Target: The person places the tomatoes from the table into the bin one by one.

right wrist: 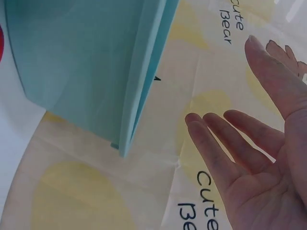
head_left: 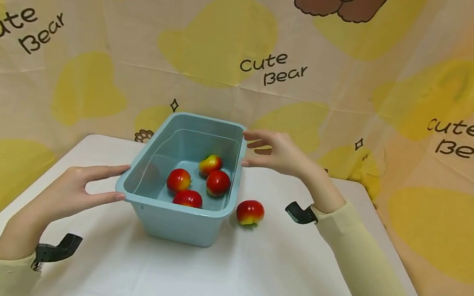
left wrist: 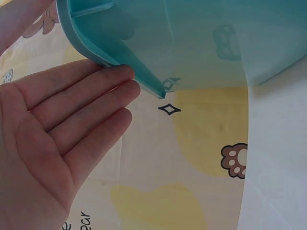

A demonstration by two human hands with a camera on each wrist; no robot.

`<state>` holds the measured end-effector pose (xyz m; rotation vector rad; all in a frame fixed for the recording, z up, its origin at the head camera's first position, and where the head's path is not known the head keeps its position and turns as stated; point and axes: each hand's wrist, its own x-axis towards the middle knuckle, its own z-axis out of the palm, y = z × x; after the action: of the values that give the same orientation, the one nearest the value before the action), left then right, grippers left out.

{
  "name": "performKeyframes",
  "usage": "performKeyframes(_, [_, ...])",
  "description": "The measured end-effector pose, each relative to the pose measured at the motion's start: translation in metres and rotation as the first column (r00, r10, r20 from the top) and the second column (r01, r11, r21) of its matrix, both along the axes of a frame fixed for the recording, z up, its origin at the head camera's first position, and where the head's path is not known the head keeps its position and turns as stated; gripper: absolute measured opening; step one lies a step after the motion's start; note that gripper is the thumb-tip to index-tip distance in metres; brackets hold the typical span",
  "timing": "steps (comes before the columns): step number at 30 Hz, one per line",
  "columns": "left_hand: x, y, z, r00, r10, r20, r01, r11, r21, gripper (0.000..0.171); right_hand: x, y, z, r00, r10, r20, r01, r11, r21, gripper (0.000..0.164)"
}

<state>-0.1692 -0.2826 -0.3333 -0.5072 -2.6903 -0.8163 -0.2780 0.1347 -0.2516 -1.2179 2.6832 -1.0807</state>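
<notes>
A light-blue plastic bin [head_left: 180, 220] stands tilted-looking on the white table, with several shiny red-and-yellow apple-like fruits [head_left: 179, 180] inside. Another such fruit [head_left: 250, 213], with green at its lower end, lies on the table just right of the bin. My left hand [head_left: 71, 191] is at the bin's near left corner, its straight fingers touching the rim [left wrist: 86, 45] from outside. At the right side my right hand [head_left: 276, 153] is spread beside the far part of the rim; in the right wrist view its fingers [right wrist: 216, 148] appear apart from the bin and hold nothing.
The white tabletop [head_left: 201, 283] spreads in front of the bin and to both sides. Behind it hangs a beige cloth [head_left: 215, 40] with yellow patches and "Cute Bear" lettering. Black bands [head_left: 300, 213] sit at both wrists.
</notes>
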Motion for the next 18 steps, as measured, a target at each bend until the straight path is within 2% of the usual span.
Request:
performKeyframes(6, [0.001, 0.001, 0.002, 1.0, -0.009, 0.016, 0.009, 1.0, -0.003, 0.058, 0.002, 0.015, -0.009, 1.0, -0.028, 0.005, 0.028, 1.0, -0.01, 0.064])
performKeyframes(10, [0.002, 0.001, 0.001, 0.999, 0.014, 0.036, -0.015, 1.0, 0.017, 0.058, 0.002, 0.024, -0.016, 0.998, -0.042, 0.036, 0.043, 0.999, -0.03, 0.064])
performKeyframes(18, [0.002, 0.002, 0.001, 1.0, 0.0, 0.017, 0.0, 1.0, 0.026, 0.057, 0.004, 0.036, -0.03, 0.995, -0.076, 0.065, 0.077, 0.997, -0.019, 0.064])
